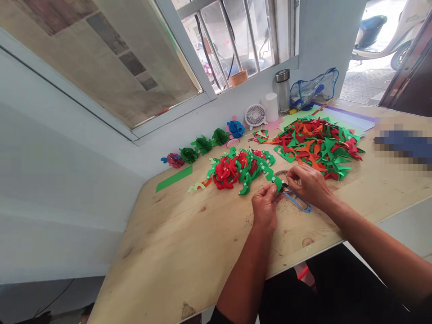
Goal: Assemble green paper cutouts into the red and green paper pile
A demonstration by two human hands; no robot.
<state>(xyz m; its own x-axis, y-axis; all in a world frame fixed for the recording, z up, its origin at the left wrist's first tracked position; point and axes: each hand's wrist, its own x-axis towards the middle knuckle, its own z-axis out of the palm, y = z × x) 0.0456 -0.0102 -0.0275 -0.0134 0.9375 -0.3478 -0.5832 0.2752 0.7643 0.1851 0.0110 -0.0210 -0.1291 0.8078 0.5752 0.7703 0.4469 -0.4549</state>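
My left hand (265,208) pinches the end of a wavy green paper strip (269,175) between thumb and fingers. Small white squares dot the strip, which trails back toward a heap of red and green paper pieces (232,166). Just to the right, my right hand (309,186) is closed with thumb and forefinger together; whatever lies between them is too small to name. A blue slotted tool (299,201) with a dark end lies on the table under and between my hands. Behind it, a dark curved edge shows, partly covered by my right hand.
A large pile of red, orange and green paper scraps (317,146) spreads at the right. Along the wall stand green paper balls (203,145), a small white fan (255,115), a glass bottle (283,92) and a clear pouch (313,90). A green strip (173,178) lies left on the wooden table (168,252).
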